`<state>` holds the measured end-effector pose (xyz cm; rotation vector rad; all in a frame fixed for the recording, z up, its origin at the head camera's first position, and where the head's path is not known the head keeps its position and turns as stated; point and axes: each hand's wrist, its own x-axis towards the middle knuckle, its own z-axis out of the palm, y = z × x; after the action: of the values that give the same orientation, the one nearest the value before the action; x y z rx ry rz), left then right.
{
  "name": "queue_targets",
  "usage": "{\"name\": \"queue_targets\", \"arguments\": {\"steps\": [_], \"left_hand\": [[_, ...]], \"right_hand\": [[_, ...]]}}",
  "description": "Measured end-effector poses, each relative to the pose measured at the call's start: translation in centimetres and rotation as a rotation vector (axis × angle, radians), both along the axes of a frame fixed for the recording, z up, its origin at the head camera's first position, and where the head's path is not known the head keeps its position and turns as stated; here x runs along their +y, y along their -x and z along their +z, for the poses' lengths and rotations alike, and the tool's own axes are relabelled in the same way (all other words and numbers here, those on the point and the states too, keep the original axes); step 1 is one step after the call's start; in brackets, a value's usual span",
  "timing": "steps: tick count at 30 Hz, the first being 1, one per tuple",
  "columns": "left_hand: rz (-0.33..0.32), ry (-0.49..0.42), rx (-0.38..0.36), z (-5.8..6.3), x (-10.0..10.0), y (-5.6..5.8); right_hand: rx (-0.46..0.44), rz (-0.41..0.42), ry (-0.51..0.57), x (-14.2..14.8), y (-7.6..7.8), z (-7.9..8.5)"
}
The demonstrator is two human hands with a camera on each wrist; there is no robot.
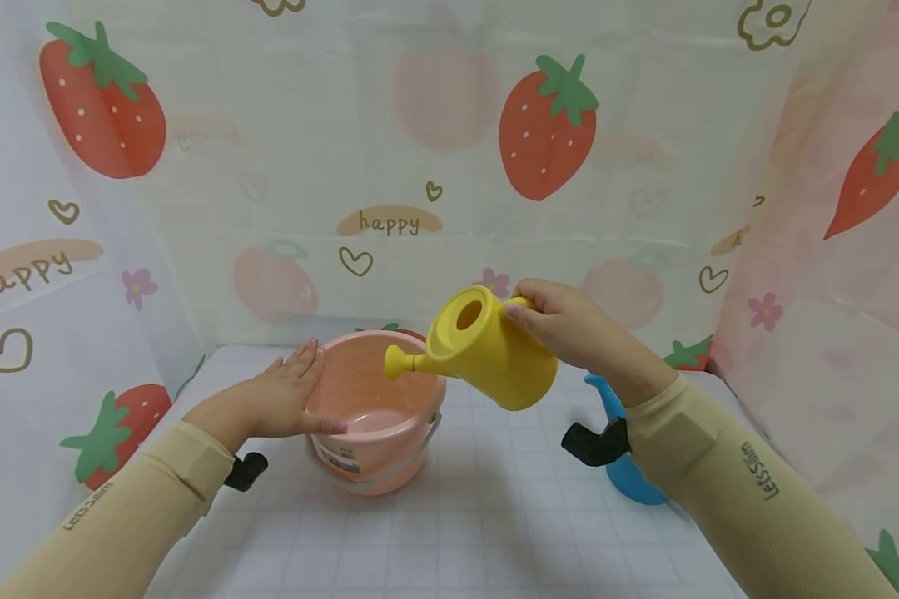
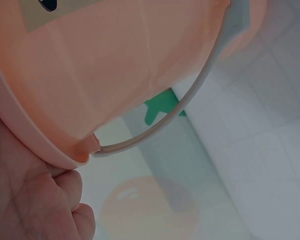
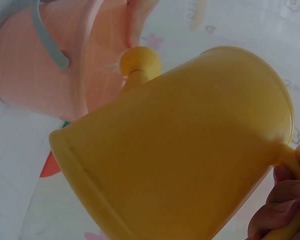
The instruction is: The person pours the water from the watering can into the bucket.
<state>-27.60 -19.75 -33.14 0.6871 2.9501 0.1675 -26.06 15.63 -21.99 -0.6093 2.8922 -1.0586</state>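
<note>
Tilted toward the left, a yellow watering can (image 1: pixel 494 353) is held up by my right hand (image 1: pixel 569 324), whose fingers curl round its handle (image 3: pixel 290 227). Its spout head (image 1: pixel 399 363) hangs over the opening of a pink bucket (image 1: pixel 378 470), apart from the rim. My left hand (image 1: pixel 280 395) rests on the bucket's left rim with fairly straight fingers, the thumb lying along the near edge. Part of that hand shows against the rim in the left wrist view. Inside, the bucket's bottom looks shiny; any water there is hard to make out.
A blue watering can (image 1: pixel 635 481) stands on the right, partly hidden behind my right forearm and the black wrist camera (image 1: pixel 595 443). The bucket's grey handle (image 1: pixel 397 474) hangs down its front. White tiled-pattern cloth covers the table (image 1: pixel 494 532); a strawberry-printed curtain (image 1: pixel 457 166) closes off the back and sides.
</note>
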Motion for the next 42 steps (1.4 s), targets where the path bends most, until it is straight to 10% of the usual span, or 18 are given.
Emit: {"name": "queue_targets", "arguments": {"steps": [42], "left_hand": [[-0.009,0.006,0.013,-0.19,-0.07,0.17]], "right_hand": [[0.01,0.018,0.011,-0.06,-0.08,0.17]]}}
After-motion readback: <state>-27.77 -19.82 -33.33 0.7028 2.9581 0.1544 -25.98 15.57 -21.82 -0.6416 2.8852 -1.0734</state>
